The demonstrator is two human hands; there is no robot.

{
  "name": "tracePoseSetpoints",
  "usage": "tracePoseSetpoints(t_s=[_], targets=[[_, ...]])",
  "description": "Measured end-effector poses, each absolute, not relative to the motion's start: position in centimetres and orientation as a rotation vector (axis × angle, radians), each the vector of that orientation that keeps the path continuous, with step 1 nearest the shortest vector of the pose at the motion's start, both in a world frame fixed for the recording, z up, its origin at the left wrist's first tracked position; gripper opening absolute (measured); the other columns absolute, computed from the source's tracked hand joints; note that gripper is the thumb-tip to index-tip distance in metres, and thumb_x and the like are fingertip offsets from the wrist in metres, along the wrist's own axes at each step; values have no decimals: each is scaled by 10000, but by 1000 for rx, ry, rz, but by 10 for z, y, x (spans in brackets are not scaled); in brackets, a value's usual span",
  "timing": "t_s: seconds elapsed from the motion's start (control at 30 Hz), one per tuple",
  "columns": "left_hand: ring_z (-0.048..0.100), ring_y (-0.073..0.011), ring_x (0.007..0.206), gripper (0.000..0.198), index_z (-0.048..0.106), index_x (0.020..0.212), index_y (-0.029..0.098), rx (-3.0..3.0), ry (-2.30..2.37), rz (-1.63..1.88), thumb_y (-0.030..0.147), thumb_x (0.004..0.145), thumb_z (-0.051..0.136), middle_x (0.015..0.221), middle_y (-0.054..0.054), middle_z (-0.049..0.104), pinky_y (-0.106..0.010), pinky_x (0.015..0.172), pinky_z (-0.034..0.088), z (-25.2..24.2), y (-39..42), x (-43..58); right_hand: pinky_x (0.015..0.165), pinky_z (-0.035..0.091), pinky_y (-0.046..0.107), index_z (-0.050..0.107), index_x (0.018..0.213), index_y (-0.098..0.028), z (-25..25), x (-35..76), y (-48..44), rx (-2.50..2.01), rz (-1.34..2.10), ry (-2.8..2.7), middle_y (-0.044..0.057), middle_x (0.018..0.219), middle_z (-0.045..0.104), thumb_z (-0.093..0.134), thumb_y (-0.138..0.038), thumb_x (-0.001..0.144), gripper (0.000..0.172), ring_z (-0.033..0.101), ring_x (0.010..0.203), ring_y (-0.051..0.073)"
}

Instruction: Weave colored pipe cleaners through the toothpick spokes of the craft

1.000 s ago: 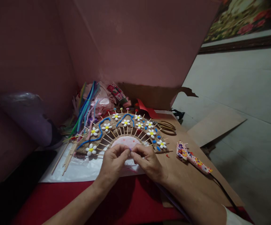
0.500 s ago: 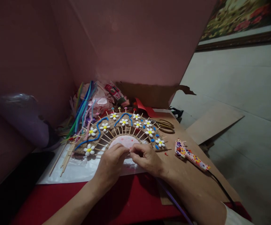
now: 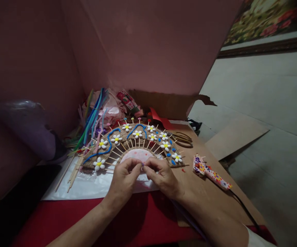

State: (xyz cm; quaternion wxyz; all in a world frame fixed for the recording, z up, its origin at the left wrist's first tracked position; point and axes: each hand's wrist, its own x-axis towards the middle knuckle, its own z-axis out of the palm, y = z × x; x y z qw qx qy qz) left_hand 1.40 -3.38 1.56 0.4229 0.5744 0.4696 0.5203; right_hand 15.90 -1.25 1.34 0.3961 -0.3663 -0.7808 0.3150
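My left hand and my right hand meet in front of a half-round woven fan, fingertips pinched together. Between them shows a tiny purple bit, apparently the end of a purple pipe cleaner that trails below my right forearm. Most of its length is hidden by my right hand and arm. The fan has thin wooden sticks, white daisies with yellow centres, blue wavy lines and blue dots. Its pale pink centre lies just beyond my fingers.
Right of the fan are pliers or scissors and a flower-patterned glue gun with a black cord. Several pipe cleaners and pink scraps are heaped at back left. Loose wooden sticks lie on white plastic sheeting. Red cloth covers the front.
My hands stay together with small finger movements, and the purple bit now shows between the fingertips. The trailing purple strip has shifted closer under my right forearm. The view has moved slightly.
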Motion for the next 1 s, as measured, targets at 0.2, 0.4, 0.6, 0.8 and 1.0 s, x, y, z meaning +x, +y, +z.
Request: tracePoseSetpoints(t_s=[0.2,0.4,0.6,0.8,1.0], targets=[[521,-106,519,156,633,743,140,1243,1166,1321,294,741,607,616,2,609,-194,440,399,7,-31,14,603,363,218,575,741,-165,7,156,-14,-931,787,-1957,-17,654,516,440,-194,852,177,464,621,107],[583,-153,722,165,657,843,173,2023,1192,1365,177,831,493,780,-50,642,-272,649,460,5,-26,3,535,310,207,506,624,-176,14,162,-9,-950,684,-2092,-51,559,431,480,-123,771,158,394,533,89],[553,-154,686,182,618,784,160,2479,1328,1074,131,845,450,736,-51,597,-267,625,429,4,-26,-1,547,318,212,530,649,-174,18,165,-8,-968,568,-2173,-35,576,494,490,-126,765,131,428,538,94],[557,-139,653,150,620,777,158,1901,1238,1228,215,823,489,713,-32,627,-236,571,418,14,-29,2,542,321,205,544,672,-167,22,165,-9,-931,695,-2076,-41,589,482,480,-151,817,159,426,542,88],[398,-56,423,209,606,685,130,1126,1117,1292,333,689,651,542,34,539,-178,405,321,19,-33,15,575,338,213,564,702,-166,13,158,-14,-909,729,-2005,-32,606,483,459,-186,849,182,433,580,98]])
